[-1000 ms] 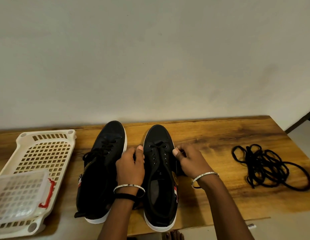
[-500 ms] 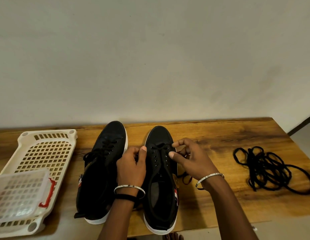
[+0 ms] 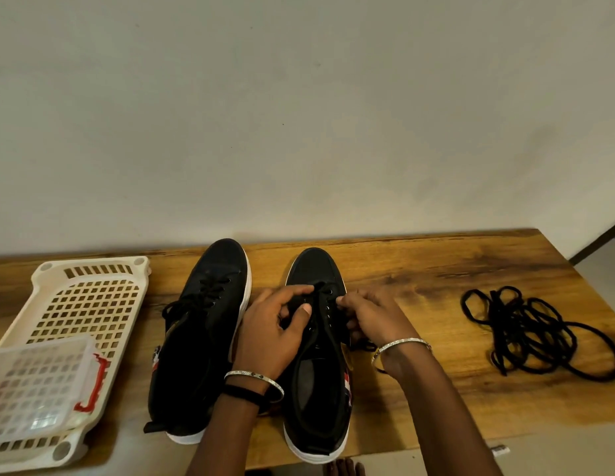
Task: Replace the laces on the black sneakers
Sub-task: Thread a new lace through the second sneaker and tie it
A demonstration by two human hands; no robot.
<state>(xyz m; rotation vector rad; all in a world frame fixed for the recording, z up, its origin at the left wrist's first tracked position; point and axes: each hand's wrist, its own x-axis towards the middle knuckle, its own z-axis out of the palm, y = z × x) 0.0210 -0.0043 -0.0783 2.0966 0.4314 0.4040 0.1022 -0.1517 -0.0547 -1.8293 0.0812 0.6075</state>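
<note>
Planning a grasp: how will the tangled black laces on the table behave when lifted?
The tangled pile of thin black laces lies limp and flat, so it is probably floppy and light. Its loops overlap, so it likely lifts as one trailing clump.

Silver bangle [image 3: 254, 377] and black band [image 3: 244, 393] on left wrist, thin bangle [image 3: 402, 343] on right wrist, bare forearms [image 3: 223, 441]

The left sneaker [image 3: 203, 331] and right sneaker [image 3: 314, 266] are both black with white soles, black lacing and a red-and-white side mark. The loose laces [image 3: 515, 322] are black, and the table [image 3: 419, 269] is golden-brown wood grain with dark streaks. The basket [image 3: 41, 273] is cream with a grid of square holes, and the box [image 3: 34, 383] is translucent white with a red clasp [image 3: 97, 379].
</note>
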